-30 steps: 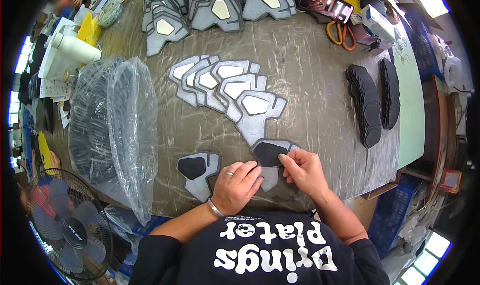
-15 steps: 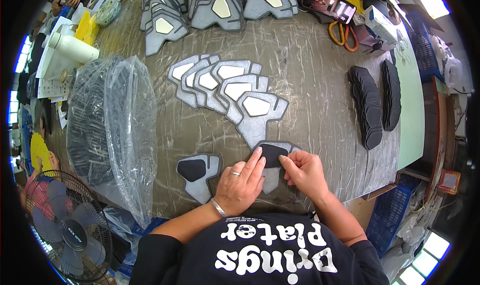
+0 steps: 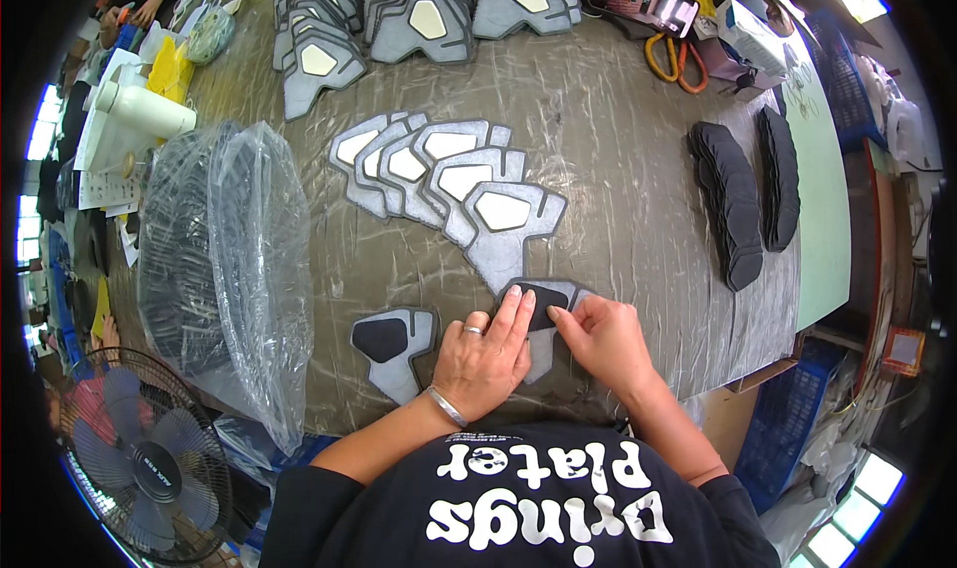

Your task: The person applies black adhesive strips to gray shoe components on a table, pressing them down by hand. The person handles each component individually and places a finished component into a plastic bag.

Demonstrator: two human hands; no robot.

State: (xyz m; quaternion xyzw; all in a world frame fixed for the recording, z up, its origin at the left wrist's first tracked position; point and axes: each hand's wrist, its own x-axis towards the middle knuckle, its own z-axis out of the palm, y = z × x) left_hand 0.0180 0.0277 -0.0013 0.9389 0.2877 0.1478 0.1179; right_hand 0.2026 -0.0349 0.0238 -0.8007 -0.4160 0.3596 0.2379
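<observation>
The left hand (image 3: 482, 363) lay open on a black patch (image 3: 544, 303) atop a grey piece (image 3: 539, 355); the right hand (image 3: 602, 339) pinched the patch's edge, near 6 white-centred pieces (image 3: 465, 181).

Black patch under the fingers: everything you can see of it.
The black patch is a thin, matte, dark sheet piece, foam- or fabric-like, with angular corners; its full outline is partly hidden. It lies roughly flat over the wider end of a dark-bordered gray panel, near the table's front edge. The left hand rests extended fingertips on its left part; the right hand has its thumb at its right side. Whether it is stuck down can't be told.
</observation>
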